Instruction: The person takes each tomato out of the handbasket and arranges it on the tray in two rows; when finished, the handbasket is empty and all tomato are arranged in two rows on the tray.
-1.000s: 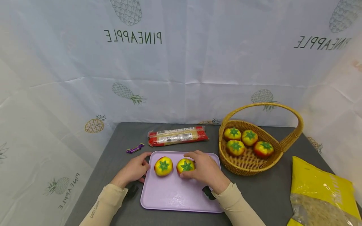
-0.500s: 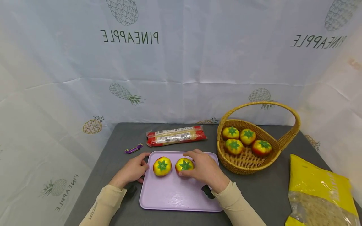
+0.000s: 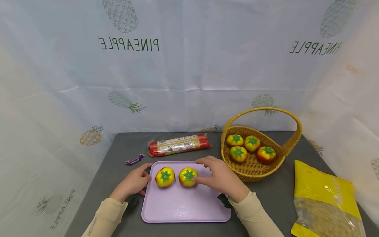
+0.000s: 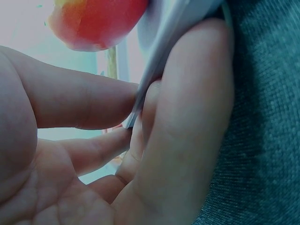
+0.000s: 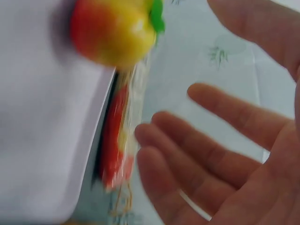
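Observation:
Two yellow-and-red persimmon-like fruits with green star-shaped tops, a left one (image 3: 164,177) and a right one (image 3: 186,181), sit side by side on a lilac tray (image 3: 186,205). At the tray's left edge my left hand (image 3: 132,180) pinches the rim (image 4: 161,49), thumb on one face and fingers on the other in the left wrist view. My right hand (image 3: 221,176) is spread just right of the right fruit, holding nothing. In the right wrist view a gap shows between its fingers and that fruit (image 5: 112,33).
A wicker basket (image 3: 250,176) with several similar fruits stands behind the tray on the right. Behind the tray lies a red-and-clear packet of noodles (image 3: 179,144); a purple-wrapped candy (image 3: 135,160) is at the left. A yellow bag of pasta (image 3: 322,197) lies far right.
My right hand has let go of the right fruit and moved slightly right, its fingers spreading. The left hand stays at the tray's edge. The head view has shifted a little.

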Available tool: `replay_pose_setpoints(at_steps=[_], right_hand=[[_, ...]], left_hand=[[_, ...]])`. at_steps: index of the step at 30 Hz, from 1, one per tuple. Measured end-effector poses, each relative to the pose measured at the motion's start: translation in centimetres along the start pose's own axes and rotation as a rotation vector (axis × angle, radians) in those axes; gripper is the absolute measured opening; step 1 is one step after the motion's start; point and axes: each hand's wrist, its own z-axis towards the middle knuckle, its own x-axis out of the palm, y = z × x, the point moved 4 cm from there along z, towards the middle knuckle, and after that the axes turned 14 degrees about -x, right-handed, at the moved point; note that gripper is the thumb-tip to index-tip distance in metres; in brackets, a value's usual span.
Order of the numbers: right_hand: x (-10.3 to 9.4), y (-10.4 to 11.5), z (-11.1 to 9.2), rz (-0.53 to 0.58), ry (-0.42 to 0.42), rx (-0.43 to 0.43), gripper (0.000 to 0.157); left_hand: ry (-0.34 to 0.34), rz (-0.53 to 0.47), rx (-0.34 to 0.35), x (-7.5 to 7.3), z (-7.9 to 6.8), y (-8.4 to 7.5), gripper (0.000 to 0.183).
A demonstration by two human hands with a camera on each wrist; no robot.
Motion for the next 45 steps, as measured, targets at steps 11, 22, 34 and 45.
replay_pose_setpoints(at_steps=[11,22,34,45], right_hand=[[-7.7,-4.9,-4.6,-0.186,-0.075,-0.044,0.055],[-13.3,-11.0,-7.4,-0.261,-0.109,0.085,0.061],[-14.1,-14.0,-7.2,-0.291,-0.022,0.148,0.063],[-14.7,-14.9,-7.4,-0.366,0.029,0.152,0.06]], left_hand=[[-0.004,-0.005,-0.004,-0.8,0.2,1.0,0.061],[0.005,-0.011,-0.024,-1.6,0.0,1.9,0.062],[0.004,-0.009,-0.04,-1.1,0.0,1.3,0.062],[0.023,-0.02,-0.038,-0.1,0.3,0.0,0.062]])
